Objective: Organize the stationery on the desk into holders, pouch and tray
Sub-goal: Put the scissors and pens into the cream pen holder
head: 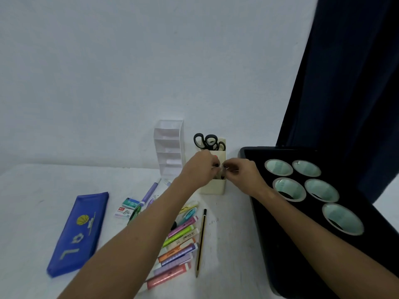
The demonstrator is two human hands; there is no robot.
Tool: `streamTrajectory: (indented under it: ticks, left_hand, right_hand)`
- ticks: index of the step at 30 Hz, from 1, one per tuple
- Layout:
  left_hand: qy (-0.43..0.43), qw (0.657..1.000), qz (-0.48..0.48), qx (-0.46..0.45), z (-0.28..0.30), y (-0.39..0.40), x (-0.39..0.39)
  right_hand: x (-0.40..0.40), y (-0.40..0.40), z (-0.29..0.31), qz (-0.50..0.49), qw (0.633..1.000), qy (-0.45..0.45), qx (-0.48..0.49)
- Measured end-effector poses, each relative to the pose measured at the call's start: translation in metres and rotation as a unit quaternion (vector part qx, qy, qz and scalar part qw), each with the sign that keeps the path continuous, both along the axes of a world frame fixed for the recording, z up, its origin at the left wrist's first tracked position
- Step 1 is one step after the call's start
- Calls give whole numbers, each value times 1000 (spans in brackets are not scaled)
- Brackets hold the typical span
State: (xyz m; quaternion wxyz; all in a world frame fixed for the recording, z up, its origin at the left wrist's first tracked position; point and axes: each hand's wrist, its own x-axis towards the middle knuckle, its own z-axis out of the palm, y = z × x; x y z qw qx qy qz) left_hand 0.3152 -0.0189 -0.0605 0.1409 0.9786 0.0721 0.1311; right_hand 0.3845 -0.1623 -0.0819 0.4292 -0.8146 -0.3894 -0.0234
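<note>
Left hand [201, 167]: raised in front of the cream rectangular plastic holder [212, 186], fingers curled and pinching a small object too blurred to identify.
Right hand [241, 173]: meets the left hand at the same spot, fingers curled on the same small object.
Cream holder: stands upright on the white table [32, 190] at the back wall, black-handled scissors [208, 141] standing in it, handles up.
White tiered plastic organizer [170, 147]: upright, just left of the cream holder.
Blue flat fabric pouch [78, 231] with yellow and white print: lies flat at the table's left, well apart from the holders.
Pastel highlighters [179, 249], assorted colours: loose cluster on the table under the left forearm.
Black-and-yellow striped pencil [201, 240]: lies just right of the highlighters.
Small staple boxes [127, 208]: lie between pouch and highlighters, a lilac pen [150, 192] beside them.
Black rectangular tray [280, 244]: at the right, carrying five rolls of tape [319, 188] lying flat.
</note>
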Motion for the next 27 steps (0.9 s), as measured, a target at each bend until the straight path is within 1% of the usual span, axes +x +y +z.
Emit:
streamTrajectory:
  ticks: [7, 10, 14, 19, 21, 24, 27]
  left_hand:
    - [5, 1000, 7, -2, -12, 1, 3]
    - [23, 1000, 10, 2, -16, 0, 1]
    - [18, 1000, 12, -1, -17, -2, -2]
    - [37, 999, 6, 9, -14, -2, -8]
    - [33, 999, 5, 5, -8, 1, -13]
    - [10, 1000, 6, -8, 6, 13, -27]
    - [-12, 999, 35, -12, 18, 39, -40]
  right_hand:
    - [3, 3, -8, 14, 998, 28, -46]
    - [1, 3, -9, 13, 997, 23, -70]
    - [0, 2, -8, 20, 995, 18, -97]
    - [-5, 1, -1, 22, 993, 15, -118]
    - [-9, 2, 8, 16, 994, -2, -108]
    - [-21, 9, 27, 17, 998, -30, -59]
    - [-35, 29, 42, 22, 997, -71, -30]
